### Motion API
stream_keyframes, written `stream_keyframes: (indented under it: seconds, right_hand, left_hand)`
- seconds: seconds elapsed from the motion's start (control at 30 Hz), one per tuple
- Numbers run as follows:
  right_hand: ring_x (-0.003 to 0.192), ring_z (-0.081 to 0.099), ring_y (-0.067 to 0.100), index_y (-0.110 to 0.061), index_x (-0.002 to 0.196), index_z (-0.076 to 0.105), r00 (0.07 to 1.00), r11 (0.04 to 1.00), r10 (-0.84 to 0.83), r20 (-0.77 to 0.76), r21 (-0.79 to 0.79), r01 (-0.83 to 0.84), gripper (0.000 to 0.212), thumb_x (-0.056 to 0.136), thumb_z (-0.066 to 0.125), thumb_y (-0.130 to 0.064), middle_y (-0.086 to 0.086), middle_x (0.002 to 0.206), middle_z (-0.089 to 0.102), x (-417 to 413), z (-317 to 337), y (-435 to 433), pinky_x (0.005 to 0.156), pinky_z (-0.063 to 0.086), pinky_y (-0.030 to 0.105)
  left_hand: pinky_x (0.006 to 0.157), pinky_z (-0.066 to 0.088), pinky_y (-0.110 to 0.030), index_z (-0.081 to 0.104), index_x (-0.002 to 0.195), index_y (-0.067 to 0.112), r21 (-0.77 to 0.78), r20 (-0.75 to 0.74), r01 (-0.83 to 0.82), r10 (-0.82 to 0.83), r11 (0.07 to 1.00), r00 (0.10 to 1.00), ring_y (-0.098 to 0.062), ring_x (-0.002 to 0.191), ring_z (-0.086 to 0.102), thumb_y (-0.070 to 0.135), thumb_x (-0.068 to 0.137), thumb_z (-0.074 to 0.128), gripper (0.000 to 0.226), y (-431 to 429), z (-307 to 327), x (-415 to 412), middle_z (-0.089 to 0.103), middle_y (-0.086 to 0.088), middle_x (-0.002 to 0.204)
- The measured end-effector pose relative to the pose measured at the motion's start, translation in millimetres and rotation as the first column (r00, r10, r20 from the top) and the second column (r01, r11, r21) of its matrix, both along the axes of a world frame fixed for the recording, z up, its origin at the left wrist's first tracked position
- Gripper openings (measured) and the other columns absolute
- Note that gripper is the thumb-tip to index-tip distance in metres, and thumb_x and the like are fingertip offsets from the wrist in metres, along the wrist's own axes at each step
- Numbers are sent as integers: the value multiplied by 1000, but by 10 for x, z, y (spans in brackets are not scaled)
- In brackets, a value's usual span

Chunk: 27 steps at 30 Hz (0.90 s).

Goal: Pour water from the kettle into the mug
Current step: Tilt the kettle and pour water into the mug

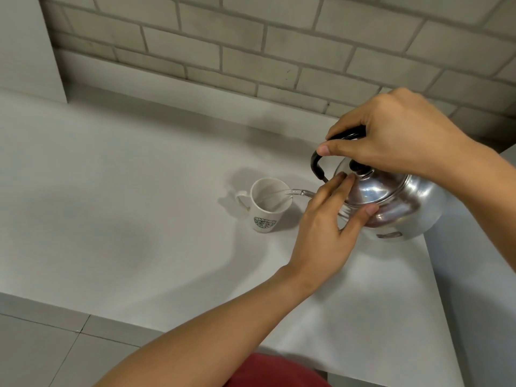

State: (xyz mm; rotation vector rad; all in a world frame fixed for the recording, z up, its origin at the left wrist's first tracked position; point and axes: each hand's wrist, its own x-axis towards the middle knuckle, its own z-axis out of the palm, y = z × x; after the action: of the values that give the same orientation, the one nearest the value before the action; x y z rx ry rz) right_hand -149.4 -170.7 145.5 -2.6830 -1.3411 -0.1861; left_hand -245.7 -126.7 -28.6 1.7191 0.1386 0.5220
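- kettle: shiny metal, right of centre in the frame, tipped toward the left, lifted off the tabletop.
- spout points left, tip just over the right rim of the mug.
- thin stream of water runs from the spout tip into the mug; a little water is visible at the bottom.
- mug: white, upright on the tabletop, centre of the frame, handle facing left, dark round logo on the near side. not touched by either hand.
- right hand: upper right of the frame, fingers curled closed around the kettle's black handle, thumb laid along the front of it. it carries the kettle.
- left hand: comes in from the bottom centre, mostly open and flat, fingertips pressed on the lid near the black knob, thumb stretched out along the lower rim of the lid. it is not wrapped around anything, only resting on the lid.
- tabletop: plain light grey, fills the middle of the frame; near edge runs across the lower left, right edge drops off at the lower right.
- brick wall across the top of the frame, behind the tabletop.
- tiled floor at lower left; red clothing at the bottom edge.
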Motion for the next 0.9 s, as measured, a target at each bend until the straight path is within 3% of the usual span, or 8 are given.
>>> stream_keyframes:
  seconds: [0.2, 0.37, 0.53, 0.77, 0.9]
  right_hand:
    - [86, 71, 27, -34, 101, 84, 1000, 1000, -1, 12, -18, 1, 36, 85, 71, -63, -5, 89, 82, 31, 8, 23, 71, 50, 35]
    - [84, 71, 29, -35, 99, 84, 999, 999, 21, 32, -44, -20, 35, 85, 70, -63, -3, 86, 82, 22, 19, 47, 73, 55, 41]
    - [81, 69, 29, -36, 99, 84, 999, 998, 27, 39, -52, -25, 33, 85, 71, -63, -2, 81, 81, 30, 12, 65, 70, 52, 38]
    - [80, 67, 25, -37, 101, 83, 998, 997, 36, 43, -70, -32, 37, 84, 68, -66, -5, 82, 80, 44, 0, 74, 67, 40, 32]
    - [88, 68, 28, -37, 100, 83, 998, 996, 36, 56, -88, -31, 48, 78, 59, -72, -6, 87, 80, 42, 17, 91, 72, 44, 35]
  left_hand:
    - [114, 44, -32, 51, 149, 30, -14, 9, -14, 14, 1000, 1000, -3, 143, 43, 46, 100, 65, 53, -35, 7, 13, 48, 8, 154]
    - [111, 48, -38, 52, 149, 27, -47, 7, -23, 23, 999, 1000, -3, 142, 44, 44, 99, 67, 55, -67, 1, 24, 48, 9, 153]
    - [112, 48, -39, 52, 149, 28, -69, 3, -26, 27, 997, 1000, -1, 143, 43, 46, 99, 67, 55, -63, -5, 26, 48, 11, 153]
    - [110, 50, -42, 52, 148, 28, -108, 13, -22, 24, 994, 1000, -2, 143, 44, 45, 99, 68, 55, -73, 3, 14, 48, 10, 153]
    - [109, 51, -42, 53, 149, 25, -121, 22, -17, 20, 993, 1000, -2, 142, 45, 41, 99, 69, 55, -79, 37, 6, 48, 8, 152]
